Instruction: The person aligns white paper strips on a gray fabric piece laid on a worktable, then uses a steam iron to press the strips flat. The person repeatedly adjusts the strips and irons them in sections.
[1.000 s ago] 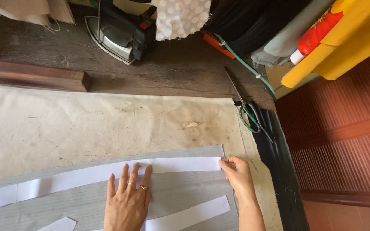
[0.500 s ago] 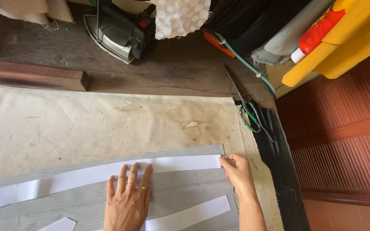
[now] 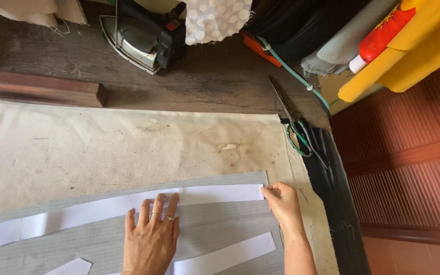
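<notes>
A grey fabric piece [image 3: 220, 224] lies on a cream padded cloth [image 3: 128, 147]. A long white strip [image 3: 103, 209] runs across it, with a second white strip [image 3: 230, 254] lower down. My left hand [image 3: 151, 239] lies flat, fingers spread, pressing on the long strip's middle. My right hand [image 3: 282, 203] pinches the right end of that strip at the fabric's corner.
A clothes iron [image 3: 138, 38] stands at the back of the wooden table. Scissors with green handles [image 3: 294, 125] lie to the right, beside a black strip [image 3: 332, 188]. A wooden bar [image 3: 42, 91] lies at the left. Fabric rolls and a yellow cloth [image 3: 408, 56] pile up at top right.
Both hands stay nearly still on the strip; my right hand's fingertips shift slightly at the strip's end.
</notes>
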